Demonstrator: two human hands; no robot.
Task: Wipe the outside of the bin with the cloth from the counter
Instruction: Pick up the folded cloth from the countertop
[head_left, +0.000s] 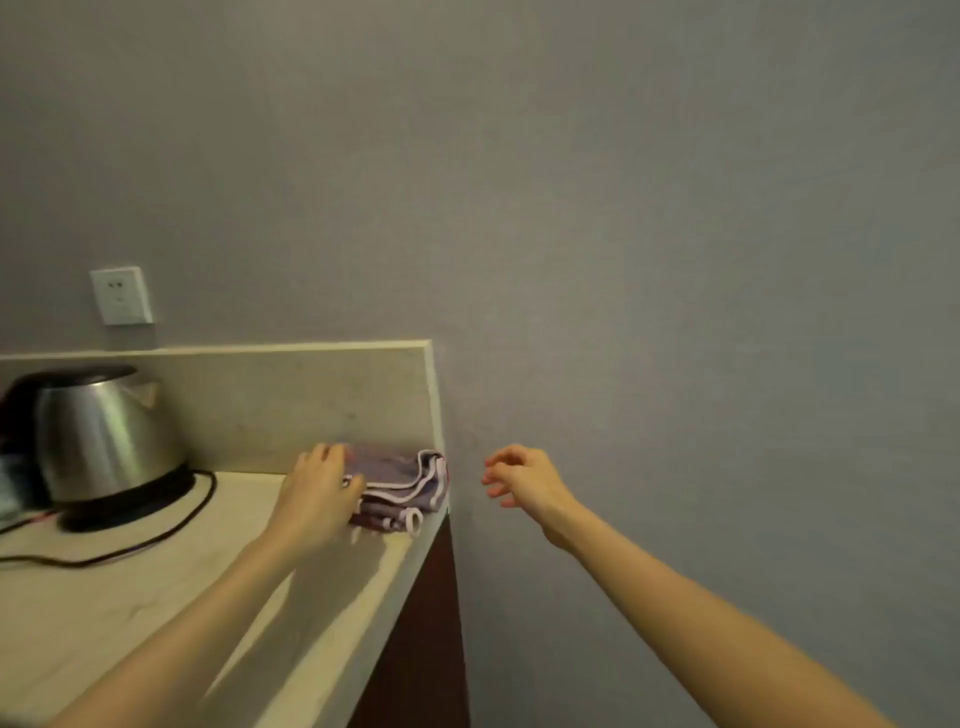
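Observation:
A folded purple cloth (402, 480) with white trim lies at the far right corner of the beige counter (156, 597), against the backsplash. My left hand (319, 491) rests on the cloth's left part, fingers spread over it; whether it grips the cloth I cannot tell. My right hand (522, 475) hovers in the air to the right of the counter's edge, fingers loosely curled and apart, holding nothing. No bin is in view.
A steel electric kettle (106, 436) on a black base stands at the counter's left, its black cord (156, 535) trailing across the surface. A white wall socket (121, 295) sits above it. The grey wall (675, 260) fills the right side.

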